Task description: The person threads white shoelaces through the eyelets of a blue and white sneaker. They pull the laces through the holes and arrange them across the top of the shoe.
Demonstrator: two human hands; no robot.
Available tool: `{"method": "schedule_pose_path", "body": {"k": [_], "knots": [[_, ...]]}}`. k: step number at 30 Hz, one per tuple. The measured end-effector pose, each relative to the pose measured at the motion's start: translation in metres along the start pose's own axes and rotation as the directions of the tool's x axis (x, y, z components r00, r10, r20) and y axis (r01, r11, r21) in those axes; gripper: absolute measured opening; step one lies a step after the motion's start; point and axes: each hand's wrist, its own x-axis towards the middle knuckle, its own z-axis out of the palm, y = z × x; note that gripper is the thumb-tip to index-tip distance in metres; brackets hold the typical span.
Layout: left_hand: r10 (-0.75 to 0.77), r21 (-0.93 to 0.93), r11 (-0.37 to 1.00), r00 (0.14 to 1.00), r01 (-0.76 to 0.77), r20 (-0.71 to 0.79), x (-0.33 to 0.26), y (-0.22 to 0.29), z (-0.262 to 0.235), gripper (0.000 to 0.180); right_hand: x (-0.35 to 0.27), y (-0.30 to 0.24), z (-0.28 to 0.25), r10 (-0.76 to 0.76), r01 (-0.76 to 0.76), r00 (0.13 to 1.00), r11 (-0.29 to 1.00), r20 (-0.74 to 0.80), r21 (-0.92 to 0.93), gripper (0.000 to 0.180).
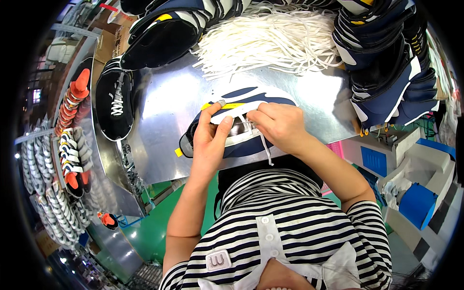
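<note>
A navy and white shoe upper [246,147] with yellow trim lies on the metal table in front of me. My left hand [211,135] grips its near-left opening edge, with the thumb on the white eyelet strip and the fingers on the outside. At the eyelets, the fingers of my right hand [278,123] are pinched together on a white shoelace [266,150]. One end of that lace hangs down over the upper's near side. The exact point where my right fingertips hold the lace is partly hidden.
A big heap of white laces [270,41] lies at the table's far side. Stacked navy uppers [382,72] stand at the right, and more dark uppers [162,41] at the far left. A black laced upper [115,99] lies at the metal table's [159,140] left edge.
</note>
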Motion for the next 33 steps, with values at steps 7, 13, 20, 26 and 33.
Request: {"method": "schedule_pose_path", "body": {"k": [7, 13, 20, 26, 33], "knots": [[0.061, -0.055, 0.996, 0.993, -0.067, -0.098, 0.011, -0.015, 0.002, 0.04, 0.001, 0.014, -0.012, -0.121, 0.066, 0.975, 0.959, 0.185, 0.276, 0.029], [0.092, 0.381, 0.921, 0.996, -0.081, -0.009, 0.005, 0.003, -0.006, 0.045, 0.0, 0.012, -0.014, 0.041, -0.08, 0.99, 0.953, 0.138, 0.292, 0.028], [0.588, 0.853, 0.172, 0.746, -0.494, 0.313, -0.039, 0.019, 0.017, 0.035, -0.042, -0.029, -0.043, 0.692, -0.733, 0.669, 0.557, 0.271, 0.39, 0.02], [0.499, 0.739, 0.415, 0.812, -0.532, 0.304, -0.013, 0.0, 0.022, 0.022, -0.041, -0.041, -0.012, 0.677, -0.7, 0.712, 0.667, 0.186, 0.253, 0.022], [0.545, 0.797, 0.37, 0.806, -0.478, 0.23, 0.001, 0.003, 0.017, 0.017, -0.066, -0.061, -0.087, 0.071, -0.086, 0.877, 0.996, 0.474, 0.009, 0.017]]}}
